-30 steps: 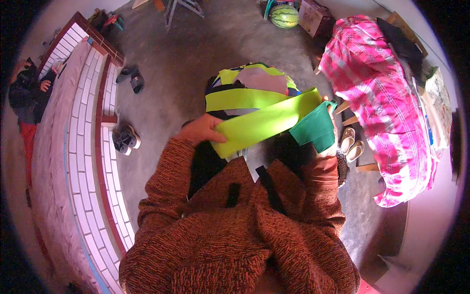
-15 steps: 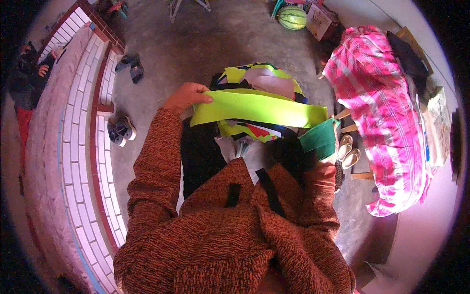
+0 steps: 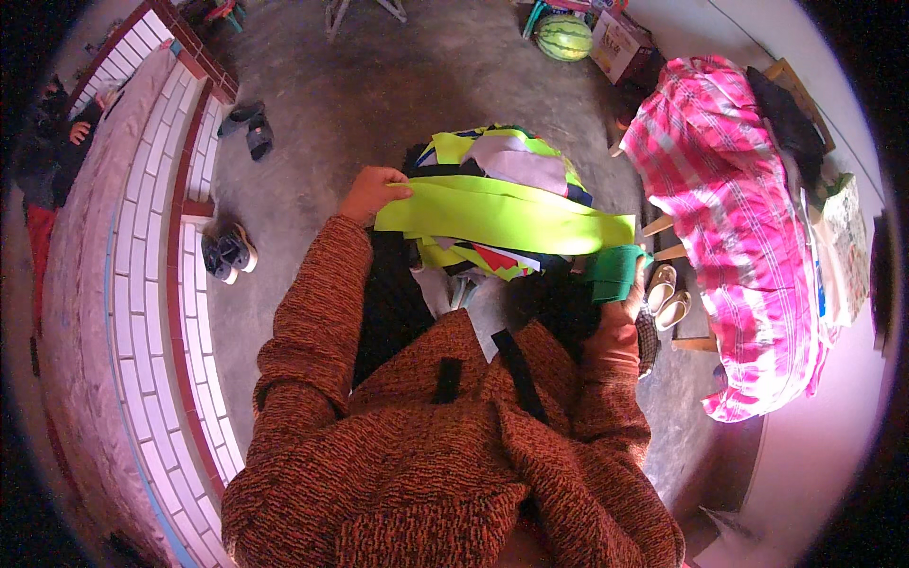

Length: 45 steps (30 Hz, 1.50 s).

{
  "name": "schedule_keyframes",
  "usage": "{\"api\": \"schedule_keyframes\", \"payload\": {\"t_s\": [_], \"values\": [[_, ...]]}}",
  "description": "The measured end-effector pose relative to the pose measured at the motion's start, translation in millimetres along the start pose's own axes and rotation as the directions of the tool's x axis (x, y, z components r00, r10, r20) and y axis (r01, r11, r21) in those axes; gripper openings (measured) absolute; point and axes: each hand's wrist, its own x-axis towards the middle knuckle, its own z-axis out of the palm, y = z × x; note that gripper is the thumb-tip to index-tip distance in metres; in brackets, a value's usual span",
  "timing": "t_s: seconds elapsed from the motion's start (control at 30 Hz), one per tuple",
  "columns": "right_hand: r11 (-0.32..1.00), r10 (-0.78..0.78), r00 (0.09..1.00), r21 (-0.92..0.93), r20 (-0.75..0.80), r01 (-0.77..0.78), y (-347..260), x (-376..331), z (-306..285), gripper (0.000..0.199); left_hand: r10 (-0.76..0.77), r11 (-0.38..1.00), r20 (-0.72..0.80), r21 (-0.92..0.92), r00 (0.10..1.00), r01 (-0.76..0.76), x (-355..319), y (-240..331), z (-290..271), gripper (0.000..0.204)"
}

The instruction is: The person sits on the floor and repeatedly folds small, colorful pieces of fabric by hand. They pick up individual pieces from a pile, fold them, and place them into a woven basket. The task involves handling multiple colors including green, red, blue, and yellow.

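Observation:
A long neon-yellow fabric strip (image 3: 502, 210) stretches across in front of me. My left hand (image 3: 376, 194) pinches its left end between thumb and fingers. At the strip's right end, a folded piece of green cloth (image 3: 611, 272) lies just under it, gripped by my right hand (image 3: 632, 298). Most of the right fingers are behind the cloth. I cannot tell whether that hand also grips the strip. Beneath and beyond the strip is a heap of fabric scraps (image 3: 525, 163) in yellow, grey, black, red and white, partly covered by the strip.
A pink plaid cloth (image 3: 720, 189) covers furniture with wooden legs on the right, with pale shoes (image 3: 668, 303) beside it. A watermelon (image 3: 564, 38) and a box (image 3: 620, 47) stand at the back. Dark shoes (image 3: 229, 253) lie by the white-tiled ledge (image 3: 142, 275); another person (image 3: 71, 137) is far left.
The green cloth has gone from spread out to a narrower, folded shape, and my right hand's fingers now show beside it. My left hand has shifted slightly right with the strip.

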Motion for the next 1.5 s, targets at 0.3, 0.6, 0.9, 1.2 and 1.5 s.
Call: {"api": "schedule_keyframes", "payload": {"t_s": [0.3, 0.6, 0.9, 1.2, 1.5], "values": [[0.986, 0.111, 0.968, -0.099, -0.225, -0.136, -5.9, 5.9, 15.8, 0.030, 0.091, 0.990, -0.201, -0.086, 0.975, -0.110, 12.8, -40.0, 38.7, 0.036], [0.994, -0.022, 0.963, -0.106, -0.267, -0.007, -24.4, 3.7, -35.5, 0.024, 0.172, 0.976, -0.515, -0.027, 0.840, -0.216, 13.1, -77.7, 61.4, 0.031], [0.983, 0.068, 0.997, -0.172, 0.036, -0.061, 0.3, 2.2, 63.6, 0.030, 0.480, 0.874, -0.702, 0.438, 0.527, -0.212, -19.6, 5.8, 53.8, 0.040], [0.927, 0.091, 0.981, -0.344, -0.174, -0.147, 48.2, 20.0, 53.7, 0.031, 0.536, 0.774, -0.248, 0.526, 0.807, -0.353, -3.4, -3.8, 80.7, 0.043], [0.981, 0.156, 0.982, 0.103, 0.108, -0.167, 25.5, -3.3, 47.4, 0.043, 0.490, 0.864, -0.557, 0.411, 0.671, -0.290, -35.6, 16.4, 77.3, 0.043]]}}
